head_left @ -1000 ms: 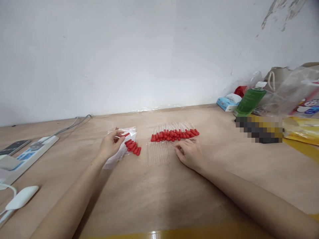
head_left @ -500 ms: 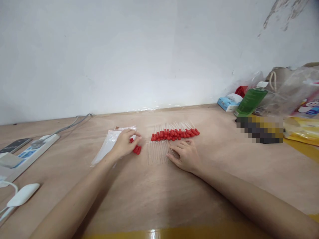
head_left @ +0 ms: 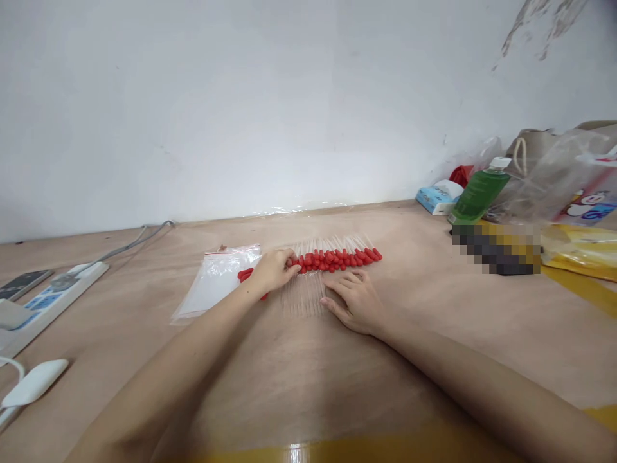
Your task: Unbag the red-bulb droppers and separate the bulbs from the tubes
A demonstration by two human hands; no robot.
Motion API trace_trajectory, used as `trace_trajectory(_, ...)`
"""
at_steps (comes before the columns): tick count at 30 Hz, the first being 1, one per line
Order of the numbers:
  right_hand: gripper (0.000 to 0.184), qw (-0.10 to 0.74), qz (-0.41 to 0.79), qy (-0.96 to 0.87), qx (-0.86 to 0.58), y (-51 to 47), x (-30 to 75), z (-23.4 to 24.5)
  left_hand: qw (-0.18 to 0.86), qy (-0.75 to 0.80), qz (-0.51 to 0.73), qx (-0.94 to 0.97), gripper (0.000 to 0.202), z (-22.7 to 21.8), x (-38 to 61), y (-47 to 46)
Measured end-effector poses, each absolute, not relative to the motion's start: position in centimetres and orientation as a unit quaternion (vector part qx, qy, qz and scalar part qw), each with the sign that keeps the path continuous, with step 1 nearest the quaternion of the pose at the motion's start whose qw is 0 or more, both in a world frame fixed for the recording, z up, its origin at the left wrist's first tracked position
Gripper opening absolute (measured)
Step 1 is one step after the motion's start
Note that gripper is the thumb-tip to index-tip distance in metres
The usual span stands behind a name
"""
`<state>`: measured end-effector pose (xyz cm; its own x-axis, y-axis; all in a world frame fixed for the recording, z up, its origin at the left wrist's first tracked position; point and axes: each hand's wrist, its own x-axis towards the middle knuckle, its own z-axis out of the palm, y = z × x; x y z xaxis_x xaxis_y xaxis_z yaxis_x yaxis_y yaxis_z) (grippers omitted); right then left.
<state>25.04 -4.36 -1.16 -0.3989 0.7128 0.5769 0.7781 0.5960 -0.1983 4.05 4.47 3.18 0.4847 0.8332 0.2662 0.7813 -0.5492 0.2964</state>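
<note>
Left hand [head_left: 274,270] was shifted rightward, curled at the already lined-up red row [head_left: 335,259], its grip indiscernible; few loose bulbs [head_left: 245,274] were left beside its wrist, thin tubes [head_left: 301,297] beside the loosely spread right hand [head_left: 359,302].

Right of one zip-lock bag [head_left: 207,289] are over a dozen red bulbs [head_left: 329,259] and one green bottle [head_left: 481,197]; left, one power strip [head_left: 51,305], one phone [head_left: 25,283].

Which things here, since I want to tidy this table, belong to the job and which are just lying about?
In the job, seemingly:
red tips, at the left hand
clear tubes, by the right hand
plastic bag by the left arm, probably

Just lying about, it seems:
phone
power strip
green bottle
tissue pack
</note>
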Motion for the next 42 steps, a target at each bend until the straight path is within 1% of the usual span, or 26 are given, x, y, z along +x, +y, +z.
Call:
trace_trajectory(5, 0.036, 0.331, -0.034, -0.828, -0.451, -4.3, 25.4, -1.6, 0.049, 0.514, 0.298, 0.803, 0.015, 3.7, 3.0, 2.4)
trace_trajectory(8, 0.045, 0.395, -0.05, -0.797, -0.454, -4.3, 25.9, -1.7, 0.056, 0.507, 0.354, 0.784, 0.018, 3.6, 2.1, -0.1)
trace_trajectory(11, 0.061, 0.466, -0.1, -0.76, -0.442, -4.5, 26.8, -1.4, 0.067, 0.454, 0.354, 0.815, 0.014, 2.7, 1.8, -2.7)
trace_trajectory(13, 0.064, 0.457, -0.133, -0.78, -0.406, -4.7, 27.3, -1.1, 0.044, 0.417, 0.325, 0.848, 0.011, 1.7, 2.1, -3.9)
trace_trajectory(14, 0.06, 0.438, -0.146, -0.8, -0.383, -4.7, 27.5, -1.0, 0.023, 0.393, 0.317, 0.863, 0.01, 1.1, 2.3, -4.2)
trace_trajectory(15, 0.053, 0.417, -0.154, -0.819, -0.362, -4.8, 27.6, -1.0, 0.0, 0.363, 0.316, 0.876, 0.01, 0.5, 2.5, -4.4)
trace_trajectory(18, 0.021, 0.384, -0.158, -0.849, -0.326, -4.9, 27.3, -1.0, -0.043, 0.283, 0.328, 0.9, 0.013, -0.9, 3.0, -4.2)
trace_trajectory(19, 0.015, 0.382, -0.157, -0.851, -0.324, -4.9, 27.1, -1.0, -0.042, 0.27, 0.33, 0.904, 0.014, -1.2, 3.1, -4.1)
trace_trajectory(23, 0.018, 0.36, -0.156, -0.857, -0.334, -5.0, 26.4, -1.3, -0.025, 0.273, 0.348, 0.897, 0.02, -1.2, 3.7, -3.8)
trace_trajectory(25, 0.019, 0.351, -0.149, -0.861, -0.337, -4.9, 26.3, -1.4, -0.034, 0.278, 0.34, 0.898, 0.022, -0.9, 4.0, -3.9)
trace_trajectory(30, 0.018, 0.343, -0.116, -0.875, -0.321, -4.9, 26.4, -1.7, -0.067, 0.295, 0.313, 0.9, 0.014, -0.7, 4.4, -4.0)
trace_trajectory(42, 0.015, 0.35, -0.092, -0.882, -0.303, -5.3, 26.6, -1.4, -0.085, 0.273, 0.277, 0.917, 0.019, -0.4, 4.2, -4.6)
